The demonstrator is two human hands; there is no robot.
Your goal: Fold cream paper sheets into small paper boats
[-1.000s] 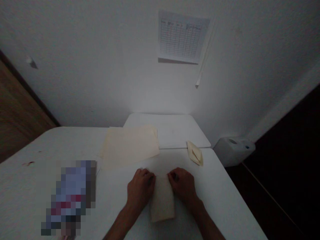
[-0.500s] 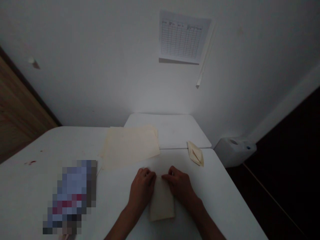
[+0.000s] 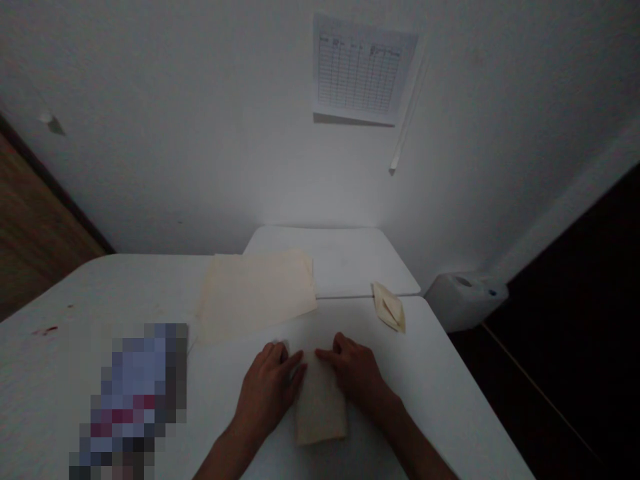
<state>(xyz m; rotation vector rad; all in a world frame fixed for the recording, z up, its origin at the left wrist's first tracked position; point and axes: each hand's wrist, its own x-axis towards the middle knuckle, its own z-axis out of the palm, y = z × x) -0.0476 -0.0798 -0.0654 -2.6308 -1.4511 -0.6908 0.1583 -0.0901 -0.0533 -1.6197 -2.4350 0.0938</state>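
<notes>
A folded cream paper [image 3: 320,413] lies on the white table [image 3: 450,400] in front of me. My left hand [image 3: 267,390] rests on its upper left edge, fingers stretched flat and pressing down. My right hand [image 3: 357,373] lies over its upper right corner, fingertips meeting the left hand's at the paper's top. Neither hand lifts the paper; both press on it.
A stack of cream sheets [image 3: 257,293] lies further back. A small folded paper shape [image 3: 389,307] sits at the right. A blurred-out object [image 3: 130,400] lies at the left. A second white table [image 3: 330,257] abuts the wall; a white bin [image 3: 465,300] stands right.
Both hands' fingers have gone from curled to flatter and have come together at the top of the folded paper. The paper stays in place.
</notes>
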